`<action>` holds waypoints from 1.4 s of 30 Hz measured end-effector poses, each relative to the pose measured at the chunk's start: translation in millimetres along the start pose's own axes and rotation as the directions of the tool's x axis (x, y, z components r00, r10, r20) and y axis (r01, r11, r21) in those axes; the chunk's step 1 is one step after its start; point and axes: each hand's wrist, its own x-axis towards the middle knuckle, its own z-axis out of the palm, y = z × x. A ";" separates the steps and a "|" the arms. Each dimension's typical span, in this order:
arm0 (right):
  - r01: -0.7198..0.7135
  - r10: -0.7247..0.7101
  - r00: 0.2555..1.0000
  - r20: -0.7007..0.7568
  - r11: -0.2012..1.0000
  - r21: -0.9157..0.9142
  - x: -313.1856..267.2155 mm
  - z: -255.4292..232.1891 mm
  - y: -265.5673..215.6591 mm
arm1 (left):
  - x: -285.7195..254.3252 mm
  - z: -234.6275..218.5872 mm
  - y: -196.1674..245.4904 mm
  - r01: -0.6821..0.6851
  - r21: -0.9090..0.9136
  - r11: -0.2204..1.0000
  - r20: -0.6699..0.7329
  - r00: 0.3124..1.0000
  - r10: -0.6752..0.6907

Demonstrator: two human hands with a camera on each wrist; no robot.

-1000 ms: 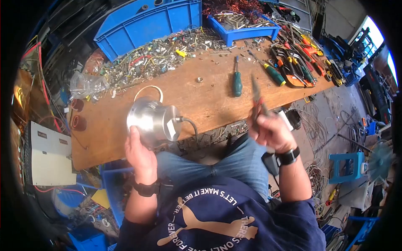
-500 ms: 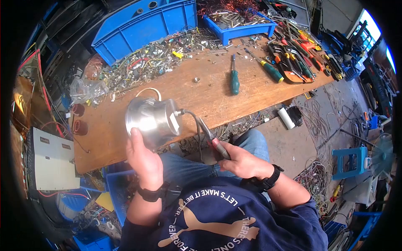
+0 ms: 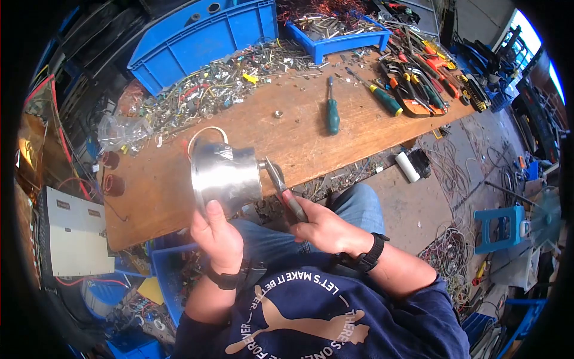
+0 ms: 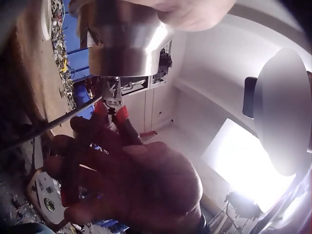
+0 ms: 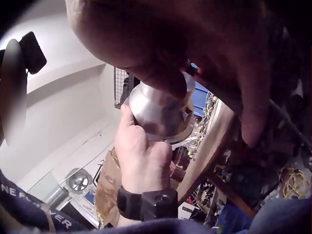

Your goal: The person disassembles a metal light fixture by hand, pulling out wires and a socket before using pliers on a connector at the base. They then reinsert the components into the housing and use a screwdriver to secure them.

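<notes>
A shiny stepped metal housing [image 3: 224,173] is held over the table's front edge by my left hand [image 3: 221,239], thumb against its near side, the other fingers partly hidden beneath. From its narrow end a dark cable [image 4: 53,122] comes out through a small fitting. My right hand [image 3: 326,227] grips pliers [image 3: 293,205] with red and grey handles. Their jaws are right at that fitting, seen also below the housing in the left wrist view. In the right wrist view the left hand [image 5: 141,158] supports the housing, while the right hand's fingers cover the pliers.
Two screwdrivers, one green [image 3: 333,116] and one green-yellow [image 3: 385,100], lie on the wooden table [image 3: 299,134]. A tool pouch [image 3: 415,90] and other tools are at the right. A blue crate [image 3: 203,45], a blue tray [image 3: 338,43] and heaped scrap [image 3: 203,90] line the back.
The pliers have swung from the right, over the floor, leftward to the housing's cable end. The housing has turned slightly and shifted a little right with my left hand.
</notes>
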 end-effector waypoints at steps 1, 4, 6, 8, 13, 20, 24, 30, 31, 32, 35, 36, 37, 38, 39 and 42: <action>0.003 -0.003 1.000 -0.008 1.000 0.001 0.9 0.9 0.5 | -0.3 -0.1 0.0 -0.006 -0.015 1.000 0.010 1.000 0.006; -0.006 0.004 1.000 -0.030 0.997 -0.077 1.9 2.7 -1.4 | -1.6 -2.1 -1.1 -0.008 -0.052 0.999 0.030 1.000 0.010; -0.029 0.024 0.999 -0.041 0.994 -0.105 1.3 4.0 -7.1 | -1.7 -4.0 -3.8 0.002 -0.072 0.997 0.025 1.000 -0.001; -0.060 0.056 0.997 -0.050 0.995 -0.082 0.5 5.2 -13.0 | -1.7 -4.0 -2.8 -0.040 -0.033 0.999 0.028 0.999 0.041; -0.022 0.005 0.987 -0.159 0.994 -0.106 1.0 10.3 -10.6 | 1.3 -1.7 -2.0 -0.044 -0.091 0.995 0.012 0.999 0.045; -0.027 0.034 0.995 -0.097 0.997 0.076 1.1 7.8 -7.7 | 12.7 -3.0 3.6 0.216 -0.320 0.922 -0.027 0.971 -0.237; -0.022 0.021 1.000 0.006 0.949 0.315 -1.6 6.0 -12.7 | 19.2 -7.2 6.8 0.262 -0.410 0.874 0.030 0.961 -0.274; -0.001 -0.041 0.996 0.076 0.874 0.485 0.1 5.2 -16.3 | 25.4 -7.2 7.1 0.336 -0.588 0.736 0.078 0.929 -0.361; 0.006 -0.047 0.996 0.072 0.873 0.488 0.5 5.8 -17.3 | 26.3 -7.5 6.2 0.369 -0.607 0.703 0.100 0.914 -0.393; 0.016 -0.056 0.996 0.067 0.871 0.490 1.1 5.8 -18.3 | 27.7 -7.4 4.8 0.400 -0.626 0.670 0.123 0.898 -0.422; -0.005 -0.034 0.997 0.071 0.872 0.489 1.9 6.7 -18.5 | 27.5 -7.8 -1.7 0.448 -0.637 0.627 0.158 0.873 -0.462; 0.000 -0.031 0.998 0.060 0.893 0.451 3.0 7.3 -16.6 | 26.9 -7.6 -4.7 0.458 -0.634 0.623 0.167 0.868 -0.468; 0.004 -0.026 0.999 0.047 0.911 0.413 4.2 8.4 -13.7 | 26.6 -7.3 -7.5 0.474 -0.643 0.601 0.173 0.855 -0.489; 0.004 -0.019 0.999 0.036 0.927 0.375 4.4 9.6 -11.5 | 25.8 -7.3 -10.0 0.492 -0.650 0.579 0.179 0.840 -0.513; -0.001 -0.010 0.999 0.033 0.950 0.313 3.4 10.2 -12.8 | 25.6 -7.1 -10.8 0.508 -0.658 0.556 0.186 0.825 -0.534; 0.022 -0.026 0.999 0.026 0.986 0.168 2.3 8.5 -18.3 | 26.3 -7.5 -9.1 0.514 -0.662 0.546 0.198 0.822 -0.534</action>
